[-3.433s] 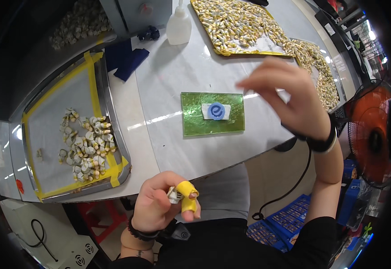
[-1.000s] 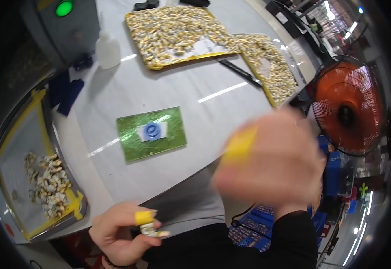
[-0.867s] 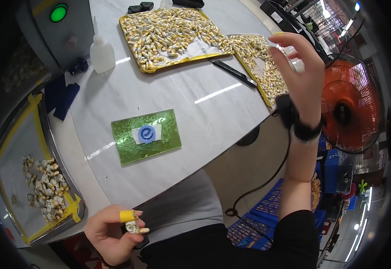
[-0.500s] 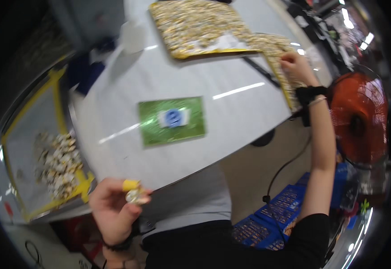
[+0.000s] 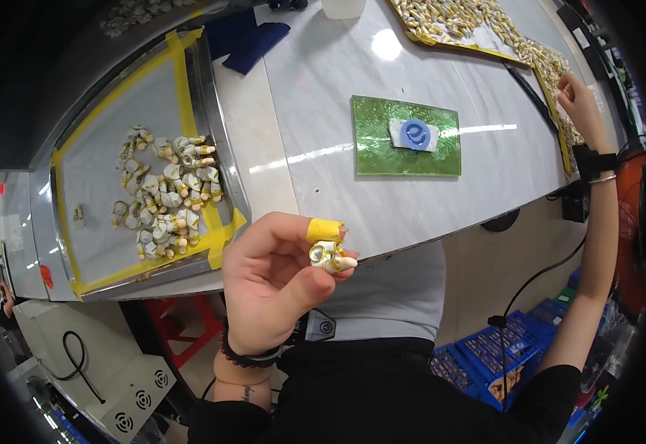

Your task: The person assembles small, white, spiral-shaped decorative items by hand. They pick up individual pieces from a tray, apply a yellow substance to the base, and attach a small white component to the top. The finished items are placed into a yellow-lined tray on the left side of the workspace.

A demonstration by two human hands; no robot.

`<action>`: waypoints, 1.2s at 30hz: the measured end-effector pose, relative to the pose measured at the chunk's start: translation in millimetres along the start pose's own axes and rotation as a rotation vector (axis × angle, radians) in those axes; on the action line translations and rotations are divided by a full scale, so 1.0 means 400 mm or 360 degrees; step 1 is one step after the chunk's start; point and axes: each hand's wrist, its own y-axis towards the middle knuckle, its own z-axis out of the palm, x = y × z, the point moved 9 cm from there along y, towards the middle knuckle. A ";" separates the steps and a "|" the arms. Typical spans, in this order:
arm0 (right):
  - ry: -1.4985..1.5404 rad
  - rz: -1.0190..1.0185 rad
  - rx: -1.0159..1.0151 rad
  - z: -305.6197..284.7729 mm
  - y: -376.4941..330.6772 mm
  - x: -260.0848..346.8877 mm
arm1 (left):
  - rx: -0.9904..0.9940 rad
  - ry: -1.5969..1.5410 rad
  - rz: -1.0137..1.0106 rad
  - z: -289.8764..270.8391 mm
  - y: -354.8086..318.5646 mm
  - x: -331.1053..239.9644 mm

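Left hand (image 5: 270, 285) pinched a small white-and-yellow moulded piece (image 5: 326, 256) between thumb and fingers, near the table edge. Right hand (image 5: 577, 100), fingers curled, was at the far-right tray (image 5: 565, 152); couldn't tell its hold. Left-forearm marking (image 5: 247, 393) unreadably small.

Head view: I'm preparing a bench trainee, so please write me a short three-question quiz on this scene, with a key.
1. Which hand holds the small white-and-yellow piece?
2. True or false: in the picture, the green plate lies to the right of the dark blue cloth.
3. What is directly under the blue disc? A: a white strip; B: a metal tray; C: a black cable.

Key: 1. The left hand. 2. True. 3. A.
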 end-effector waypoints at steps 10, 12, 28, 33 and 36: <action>0.0916 -0.0507 -0.0176 -0.134 -0.147 0.424 | -0.0125 0.0054 0.0036 -0.007 -0.011 -0.002; 0.0923 -0.0554 -0.0117 -0.153 -0.201 0.515 | -0.0165 0.0083 0.0073 -0.008 -0.015 -0.006; 0.0828 -0.1040 -0.0196 -0.157 -0.247 0.694 | -0.0094 0.0148 0.0272 0.003 -0.026 -0.011; 0.0680 -0.1199 -0.0296 -0.146 -0.239 0.729 | -0.0160 0.0162 0.0221 0.000 -0.026 -0.008; 0.0630 -0.1299 -0.0321 -0.131 -0.234 0.732 | -0.0160 0.0144 0.0177 -0.003 -0.031 -0.007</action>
